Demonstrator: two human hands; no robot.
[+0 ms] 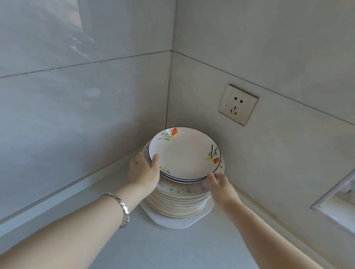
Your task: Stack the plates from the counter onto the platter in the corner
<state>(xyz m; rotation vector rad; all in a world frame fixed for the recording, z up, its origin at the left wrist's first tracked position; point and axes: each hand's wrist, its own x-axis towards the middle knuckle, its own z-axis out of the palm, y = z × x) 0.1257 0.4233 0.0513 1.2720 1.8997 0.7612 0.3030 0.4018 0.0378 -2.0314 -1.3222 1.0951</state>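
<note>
A tall stack of plates (180, 202) stands on a white platter (171, 222) in the counter's corner. On top lie a few white plates with a dark blue rim and painted red flowers (186, 154). My left hand (144, 171) grips their left edge, thumb over the rim. My right hand (222, 186) holds their right front edge with its fingertips. Below them sits a wider plate with blue flower marks (185, 189), then several cream plates.
Grey tiled walls meet just behind the stack. A wall socket (238, 104) is on the right wall above it. A window sill and frame (350, 200) lie at the right. The pale counter (172, 264) stretches toward me.
</note>
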